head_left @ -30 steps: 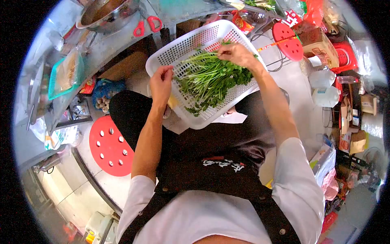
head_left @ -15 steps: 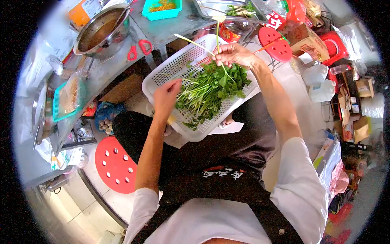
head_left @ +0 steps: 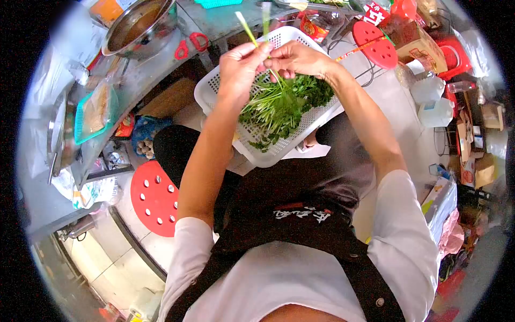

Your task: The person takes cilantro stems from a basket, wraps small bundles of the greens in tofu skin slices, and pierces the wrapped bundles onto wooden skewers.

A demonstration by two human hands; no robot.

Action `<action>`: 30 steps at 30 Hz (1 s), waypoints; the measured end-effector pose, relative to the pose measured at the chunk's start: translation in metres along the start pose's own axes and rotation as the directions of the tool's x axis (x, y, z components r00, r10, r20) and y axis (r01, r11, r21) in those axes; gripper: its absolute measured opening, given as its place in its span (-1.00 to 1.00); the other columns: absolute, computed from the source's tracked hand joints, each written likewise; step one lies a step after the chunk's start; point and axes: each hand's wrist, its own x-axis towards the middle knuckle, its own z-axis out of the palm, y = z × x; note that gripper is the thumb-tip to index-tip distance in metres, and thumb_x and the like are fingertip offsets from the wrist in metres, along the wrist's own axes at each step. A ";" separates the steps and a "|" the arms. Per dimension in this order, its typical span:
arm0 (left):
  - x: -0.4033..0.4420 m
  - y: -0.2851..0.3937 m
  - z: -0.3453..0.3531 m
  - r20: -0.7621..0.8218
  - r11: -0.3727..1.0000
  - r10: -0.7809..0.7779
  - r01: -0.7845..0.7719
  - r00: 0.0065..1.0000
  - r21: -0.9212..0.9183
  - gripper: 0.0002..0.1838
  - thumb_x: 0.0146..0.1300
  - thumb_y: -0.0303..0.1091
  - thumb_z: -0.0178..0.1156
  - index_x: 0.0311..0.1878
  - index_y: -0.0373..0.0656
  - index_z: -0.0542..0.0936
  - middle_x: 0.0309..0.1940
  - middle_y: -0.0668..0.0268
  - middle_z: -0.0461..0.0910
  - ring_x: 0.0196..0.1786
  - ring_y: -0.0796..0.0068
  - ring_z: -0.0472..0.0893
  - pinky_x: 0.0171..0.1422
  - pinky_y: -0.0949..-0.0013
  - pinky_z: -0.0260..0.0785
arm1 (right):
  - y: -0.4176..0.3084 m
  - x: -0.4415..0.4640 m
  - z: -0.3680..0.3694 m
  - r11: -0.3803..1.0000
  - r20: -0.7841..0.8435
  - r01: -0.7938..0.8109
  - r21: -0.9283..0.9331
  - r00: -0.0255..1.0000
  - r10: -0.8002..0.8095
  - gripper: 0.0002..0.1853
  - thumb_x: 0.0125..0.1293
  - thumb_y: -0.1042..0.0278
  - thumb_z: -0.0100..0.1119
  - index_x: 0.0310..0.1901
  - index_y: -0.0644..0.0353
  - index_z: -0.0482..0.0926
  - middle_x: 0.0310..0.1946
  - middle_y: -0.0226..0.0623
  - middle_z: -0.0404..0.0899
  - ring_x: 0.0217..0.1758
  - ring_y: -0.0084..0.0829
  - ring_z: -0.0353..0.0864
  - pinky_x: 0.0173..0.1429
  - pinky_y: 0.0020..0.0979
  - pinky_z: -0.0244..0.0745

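Both my hands meet above a white perforated basket (head_left: 214, 88) that rests over my lap. Long green stalks (head_left: 246, 28) are pinched between them, their pale ends pointing up past the basket's far rim. My left hand (head_left: 244, 67) closes its fingers round the stalks. Touching it, my right hand (head_left: 294, 59) has its fingers bent on the same stalks, with the leafy part hanging below. A pile of leafy green herbs (head_left: 287, 110) lies in the basket, stems toward the left and leaves toward the right.
A metal bowl (head_left: 140, 29) and red-handled scissors (head_left: 191, 45) are on the grey table (head_left: 206, 19) at the upper left. Red stools stand at the left (head_left: 154, 198) and upper right (head_left: 374, 45). Plastic jugs (head_left: 435, 111) and boxes line the right side.
My right hand has lifted stalks out of the pile. My left hand has moved from the basket's left side up to the right hand and now grips the stalks too.
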 end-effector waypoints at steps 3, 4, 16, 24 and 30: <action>0.006 0.008 -0.009 -0.010 0.995 0.059 -0.059 0.998 -0.079 -0.83 0.23 -0.31 0.19 -0.28 -0.24 0.60 -0.38 0.34 0.63 -0.46 0.70 0.49 -0.37 0.62 0.36 | -0.013 0.002 0.001 0.998 -0.013 0.043 0.054 0.999 -0.042 -0.73 0.28 0.10 0.11 -0.31 0.12 0.64 -0.55 -0.53 0.58 -0.61 -0.73 0.33 -0.54 -0.64 0.25; 0.007 0.011 -0.013 -0.013 0.996 0.066 -0.067 0.998 -0.054 -0.83 0.26 -0.31 0.15 -0.25 -0.23 0.58 -0.34 0.31 0.63 -0.44 0.68 0.49 -0.34 0.60 0.34 | -0.013 0.003 0.000 0.996 -0.043 0.052 0.067 0.998 -0.050 -0.74 0.27 0.11 0.12 -0.28 0.12 0.65 -0.55 -0.53 0.58 -0.61 -0.73 0.32 -0.54 -0.64 0.24; -0.002 0.053 -0.061 -0.044 0.984 0.164 -0.167 0.985 -0.061 -0.79 0.30 -0.30 0.09 -0.15 -0.24 0.54 -0.32 0.24 0.61 -0.40 0.65 0.48 -0.27 0.56 0.36 | 0.142 0.064 0.007 0.897 -0.317 -0.217 -0.384 0.944 0.092 -0.75 0.16 0.16 0.18 -0.18 0.04 0.64 -0.33 -0.27 0.66 -0.27 -0.40 0.64 -0.14 -0.36 0.50; -0.020 0.100 -0.077 -0.162 0.950 0.307 -0.313 0.938 -0.012 -0.79 0.28 -0.31 0.12 -0.18 -0.28 0.55 -0.40 0.27 0.58 -0.45 0.62 0.43 -0.33 0.56 0.29 | 0.142 0.125 0.093 0.674 -0.220 -0.131 -0.727 0.974 -0.048 -0.73 0.05 0.27 0.08 -0.19 0.07 0.60 -0.21 -0.14 0.61 -0.14 -0.14 0.59 -0.03 -0.15 0.46; -0.028 0.103 -0.077 -0.108 0.935 0.347 -0.353 0.932 -0.036 -0.79 0.30 -0.33 0.10 -0.16 -0.30 0.55 -0.41 0.27 0.58 -0.46 0.64 0.42 -0.35 0.57 0.28 | 0.158 0.125 0.087 0.985 -0.317 -0.099 -0.139 0.947 0.051 -0.77 0.06 0.23 0.20 -0.27 0.16 0.62 -0.31 -0.23 0.65 -0.28 -0.33 0.62 -0.14 -0.30 0.50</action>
